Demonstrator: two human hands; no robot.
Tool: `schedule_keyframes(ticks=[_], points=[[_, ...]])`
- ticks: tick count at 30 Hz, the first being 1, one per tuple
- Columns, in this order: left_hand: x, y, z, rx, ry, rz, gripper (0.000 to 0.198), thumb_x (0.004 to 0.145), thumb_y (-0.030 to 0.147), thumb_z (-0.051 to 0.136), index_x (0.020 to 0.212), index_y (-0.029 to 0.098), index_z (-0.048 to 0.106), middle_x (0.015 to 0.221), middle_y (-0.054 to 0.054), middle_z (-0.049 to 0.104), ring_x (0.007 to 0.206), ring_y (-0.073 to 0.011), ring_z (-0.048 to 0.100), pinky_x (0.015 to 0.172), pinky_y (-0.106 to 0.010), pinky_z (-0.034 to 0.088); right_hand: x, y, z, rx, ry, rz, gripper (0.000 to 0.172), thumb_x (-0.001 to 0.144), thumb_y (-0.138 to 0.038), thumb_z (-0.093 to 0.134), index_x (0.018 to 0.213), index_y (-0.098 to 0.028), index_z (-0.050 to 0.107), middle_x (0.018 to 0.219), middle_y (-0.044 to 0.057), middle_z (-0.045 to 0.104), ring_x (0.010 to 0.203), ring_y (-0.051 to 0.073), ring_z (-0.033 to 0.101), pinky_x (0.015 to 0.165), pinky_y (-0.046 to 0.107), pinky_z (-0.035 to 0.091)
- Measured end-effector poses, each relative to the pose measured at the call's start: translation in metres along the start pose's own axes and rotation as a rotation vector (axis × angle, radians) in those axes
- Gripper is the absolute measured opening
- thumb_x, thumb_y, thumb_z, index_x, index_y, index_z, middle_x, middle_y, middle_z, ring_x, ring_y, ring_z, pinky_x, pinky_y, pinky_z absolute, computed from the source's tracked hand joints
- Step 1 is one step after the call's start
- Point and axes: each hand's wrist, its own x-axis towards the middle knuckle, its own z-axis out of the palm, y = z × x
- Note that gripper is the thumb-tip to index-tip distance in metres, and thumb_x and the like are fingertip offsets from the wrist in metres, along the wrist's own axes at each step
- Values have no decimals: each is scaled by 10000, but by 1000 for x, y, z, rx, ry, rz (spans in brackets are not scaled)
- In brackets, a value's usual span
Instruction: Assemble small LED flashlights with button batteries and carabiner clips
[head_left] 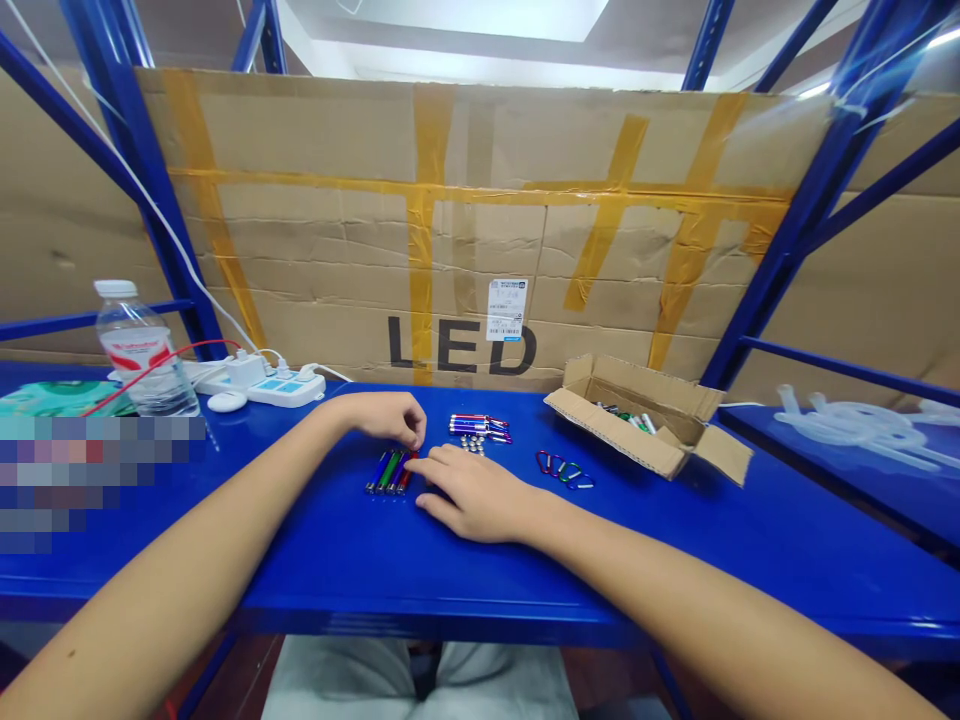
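Note:
My left hand [390,415] rests on the blue table [337,560] with its fingers curled at the far ends of a short row of small coloured tubes [391,470]. My right hand [469,492] lies palm down beside that row, fingers stretched toward the tubes' near ends. Just beyond my hands lie a second bundle of coloured tubes [480,427] and a cluster of small silver caps [472,444]. Several coloured carabiner clips [564,468] lie to the right of my right hand.
An open cardboard box [649,415] with more small parts stands at the right. At the left are a water bottle [142,350], a white power strip [259,385] with plugs and a red wire. A taped cardboard sheet marked LED backs the table between blue rack posts.

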Motion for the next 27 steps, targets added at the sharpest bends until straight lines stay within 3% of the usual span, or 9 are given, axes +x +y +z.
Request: schedule_keyframes(ticks=[9,17,21,27], points=[[3,-1,3,-16,36,-30,140,713,271,639,747,174,735,709,2,691,671,-128,560,655,-222,391,8,8,7,-29,-41,19,435,993,-425,430,1327,-171,547,1099,120,641,963,225,615,830,350,481],[3,2,4,-40,40,-41,149,697,251,647,780,165,736,762,-13,709,698,-136,581,678,-231,413,7,6,0,8,-48,85,287,996,-400,437,1033,-186,625,947,64,674,851,186,625,736,288,448],[4,4,5,-47,27,-27,134,688,254,661,754,169,740,717,-1,697,659,-121,558,640,-220,398,6,1,-2,-21,-33,165,297,989,-391,448,910,-173,634,899,75,685,824,188,630,715,286,435],[7,5,8,-5,63,-51,132,671,227,649,737,166,746,676,4,682,626,-115,537,600,-216,375,12,-5,1,-41,-9,295,305,931,-439,513,1050,-179,619,915,95,703,798,226,657,641,299,421]])
